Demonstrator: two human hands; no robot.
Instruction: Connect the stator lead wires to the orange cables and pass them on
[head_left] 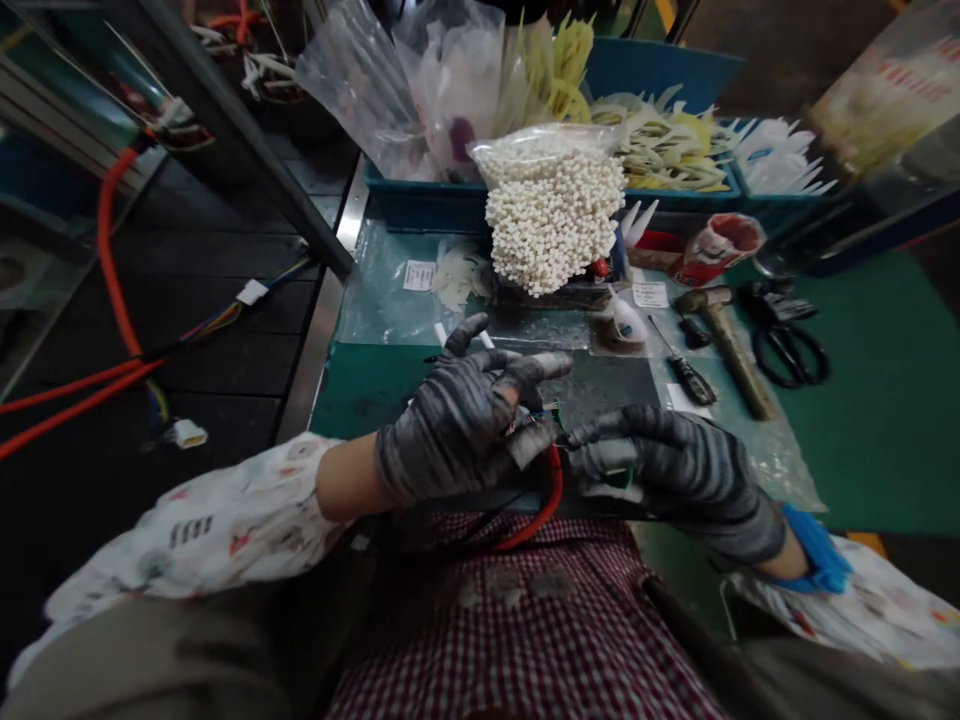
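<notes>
Both my hands wear grey striped gloves and meet over the near edge of the green table (pixel 862 420). My left hand (pixel 457 420) pinches a small bundle of wires with a connector part between thumb and fingers, its index finger stretched out. My right hand (pixel 667 465) is closed on the same bundle from the right. A red cable (pixel 547 500) loops down from between the hands toward my checked apron.
A clear bag of white cable ties (pixel 551 215) stands behind the hands. Blue bins (pixel 427 205) of bags and ties line the back. A screwdriver (pixel 686 370), hammer (pixel 731 345) and black scissors (pixel 787 345) lie on the right. Orange cables (pixel 112 290) hang left.
</notes>
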